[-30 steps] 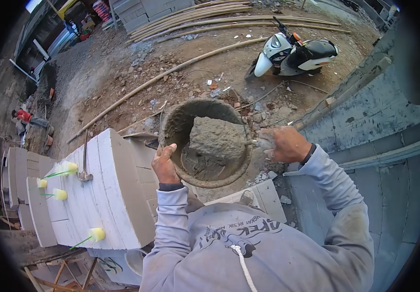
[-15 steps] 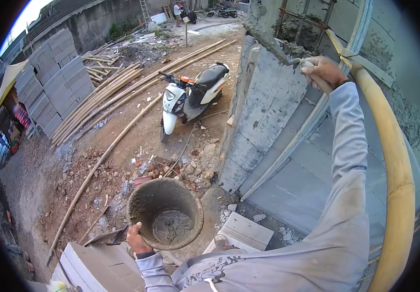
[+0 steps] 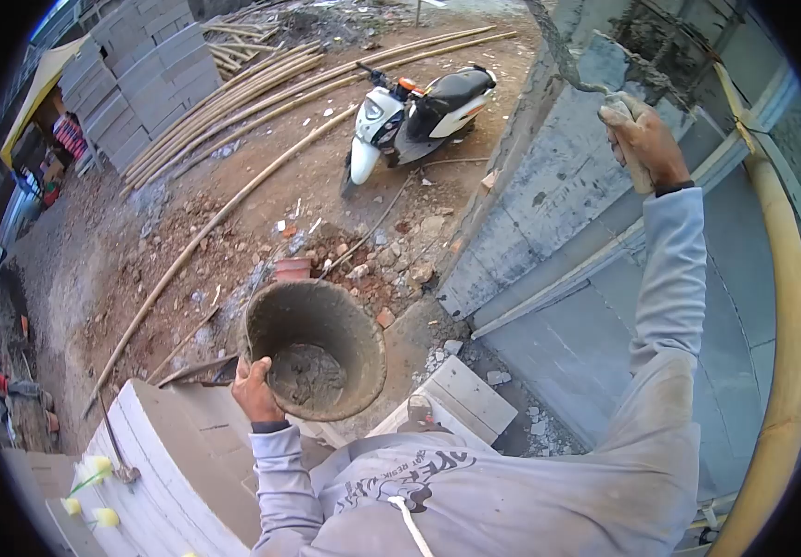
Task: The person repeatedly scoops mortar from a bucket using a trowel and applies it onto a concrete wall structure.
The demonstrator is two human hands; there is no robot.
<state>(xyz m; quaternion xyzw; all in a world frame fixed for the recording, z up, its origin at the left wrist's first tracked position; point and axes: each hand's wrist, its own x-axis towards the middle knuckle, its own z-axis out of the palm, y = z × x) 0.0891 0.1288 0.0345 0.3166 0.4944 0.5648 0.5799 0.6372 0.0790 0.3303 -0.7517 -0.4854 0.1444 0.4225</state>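
Pale, rectangular block stack (image 3: 163, 464): a dark, long-handled hammer (image 3: 124, 472) is being left lying along it, near small yellowish-white lumps (image 3: 106, 517); the hammer is being held by neither hand.
Bare left hand (image 3: 256, 395): the left rim of a round, deep, mortar-crusted bucket (image 3: 363, 320) is being grasped, the fingers being curled over its edge.
Bucket position: it is being held low in front of the body, mouth upward; whether weight is being borne by anything underneath cannot be told.
Lumpy grey mortar (image 3: 307, 376): only a shallow layer is being contained at the bottom, below a crusted inner wall; from this, a modest share is being judged as left for use.
Flat, grey-stained panel (image 3: 521, 241): its broad face is being marked by dark blotches; no hand is being rested on its lower part.
Mortar-smeared metal trowel (image 3: 556, 46): the blade is being seen nearly edge-on, close by the panel's upper end; whether a load is being carried, or contact made, cannot be told.
Bare right hand (image 3: 646, 139): the trowel handle is being clenched, the fingers being wrapped around it.
Rough, dark grey wall area (image 3: 658, 56): an uneven surface is being shown beyond the trowel, so the work there is being judged as under way, not finished; how much is done cannot be told exactly.
Thick, yellow bamboo pole (image 3: 781, 325): it is being touched by neither hand.
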